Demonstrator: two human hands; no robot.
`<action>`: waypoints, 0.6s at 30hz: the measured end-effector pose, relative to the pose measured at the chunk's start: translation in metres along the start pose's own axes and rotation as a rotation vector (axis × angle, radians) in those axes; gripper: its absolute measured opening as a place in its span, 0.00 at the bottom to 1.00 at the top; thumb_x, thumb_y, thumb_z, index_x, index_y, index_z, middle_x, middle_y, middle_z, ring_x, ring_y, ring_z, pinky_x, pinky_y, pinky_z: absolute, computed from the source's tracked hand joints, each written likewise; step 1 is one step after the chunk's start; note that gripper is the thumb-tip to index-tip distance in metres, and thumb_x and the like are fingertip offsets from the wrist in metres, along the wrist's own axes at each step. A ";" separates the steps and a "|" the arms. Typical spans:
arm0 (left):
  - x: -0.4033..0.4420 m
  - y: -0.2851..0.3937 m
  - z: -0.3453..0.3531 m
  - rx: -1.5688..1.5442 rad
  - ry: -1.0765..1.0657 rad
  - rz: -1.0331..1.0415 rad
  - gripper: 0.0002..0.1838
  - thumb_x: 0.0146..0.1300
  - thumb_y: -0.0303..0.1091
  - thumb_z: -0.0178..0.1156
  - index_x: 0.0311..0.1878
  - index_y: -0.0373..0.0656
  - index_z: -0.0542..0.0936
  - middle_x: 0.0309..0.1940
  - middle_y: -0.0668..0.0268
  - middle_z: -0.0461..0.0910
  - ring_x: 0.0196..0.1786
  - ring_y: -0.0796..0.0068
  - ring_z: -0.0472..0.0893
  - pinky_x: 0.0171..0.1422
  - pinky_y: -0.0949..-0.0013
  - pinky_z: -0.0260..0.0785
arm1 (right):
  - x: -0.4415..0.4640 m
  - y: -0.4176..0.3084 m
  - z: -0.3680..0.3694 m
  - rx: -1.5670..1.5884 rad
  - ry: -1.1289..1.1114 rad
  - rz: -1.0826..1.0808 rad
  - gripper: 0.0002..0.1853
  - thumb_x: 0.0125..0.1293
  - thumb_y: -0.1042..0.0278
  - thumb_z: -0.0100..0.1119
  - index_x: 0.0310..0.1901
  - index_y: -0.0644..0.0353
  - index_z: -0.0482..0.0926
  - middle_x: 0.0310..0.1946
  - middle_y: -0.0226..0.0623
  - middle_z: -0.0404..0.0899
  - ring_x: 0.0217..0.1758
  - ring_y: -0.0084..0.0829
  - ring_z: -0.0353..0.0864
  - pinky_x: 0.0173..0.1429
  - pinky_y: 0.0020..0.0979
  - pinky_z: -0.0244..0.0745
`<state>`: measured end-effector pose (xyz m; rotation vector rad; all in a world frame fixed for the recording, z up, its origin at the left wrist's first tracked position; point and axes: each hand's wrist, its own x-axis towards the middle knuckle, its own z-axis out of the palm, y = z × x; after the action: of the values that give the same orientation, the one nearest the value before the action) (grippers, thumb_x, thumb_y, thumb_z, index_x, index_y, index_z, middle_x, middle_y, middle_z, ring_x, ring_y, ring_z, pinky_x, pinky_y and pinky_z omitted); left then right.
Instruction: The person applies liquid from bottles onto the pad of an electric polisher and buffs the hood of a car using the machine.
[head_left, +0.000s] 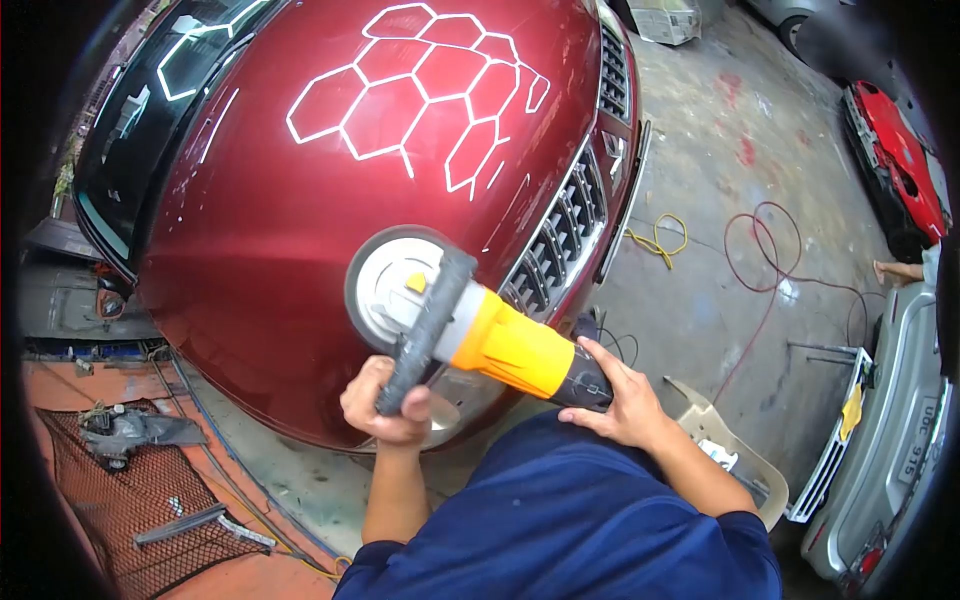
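Observation:
A yellow and black power polisher (515,345) lies across the middle of the view, its round pad (390,285) over the red car hood (270,260). My left hand (388,402) is wrapped round the lower end of its black front handle. At the rear end of the body, my right hand (622,398) grips the dark part. Whether the pad touches the paint cannot be made out. White hexagonal light reflections show on the glossy hood beyond the tool.
A chrome grille (560,235) edges the hood. On the right are a red hose (775,270), a plastic chair (775,490), a silver bumper (875,430) and another person's leg (900,271). Black netting (110,520) lies at lower left.

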<state>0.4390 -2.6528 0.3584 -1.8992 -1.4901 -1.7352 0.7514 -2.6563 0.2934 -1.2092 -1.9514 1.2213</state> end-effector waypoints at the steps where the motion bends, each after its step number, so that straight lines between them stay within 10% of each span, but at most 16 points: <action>1: 0.012 -0.004 -0.001 0.006 -0.058 -0.080 0.33 0.71 0.59 0.70 0.27 0.36 0.74 0.16 0.66 0.69 0.19 0.71 0.72 0.25 0.67 0.65 | 0.009 -0.009 -0.007 -0.036 0.025 -0.018 0.55 0.59 0.40 0.83 0.82 0.53 0.64 0.62 0.55 0.84 0.61 0.60 0.87 0.65 0.49 0.84; 12: 0.151 -0.072 0.108 -0.369 -0.262 -0.410 0.31 0.75 0.55 0.69 0.26 0.39 0.74 0.23 0.80 0.66 0.30 0.87 0.62 0.31 0.72 0.49 | 0.134 -0.037 -0.092 -0.130 0.262 -0.066 0.51 0.59 0.49 0.84 0.77 0.66 0.69 0.62 0.61 0.84 0.65 0.55 0.88 0.69 0.45 0.82; 18: 0.230 -0.103 0.179 -0.488 -0.524 -0.494 0.31 0.79 0.54 0.63 0.21 0.47 0.67 0.16 0.73 0.64 0.19 0.83 0.65 0.26 0.72 0.56 | 0.196 -0.031 -0.131 -0.160 0.374 0.031 0.46 0.61 0.48 0.83 0.75 0.61 0.73 0.55 0.60 0.88 0.61 0.54 0.90 0.66 0.46 0.82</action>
<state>0.4406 -2.3557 0.4436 -2.5507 -1.9953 -2.0556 0.7531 -2.4331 0.3759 -1.4358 -1.7775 0.7932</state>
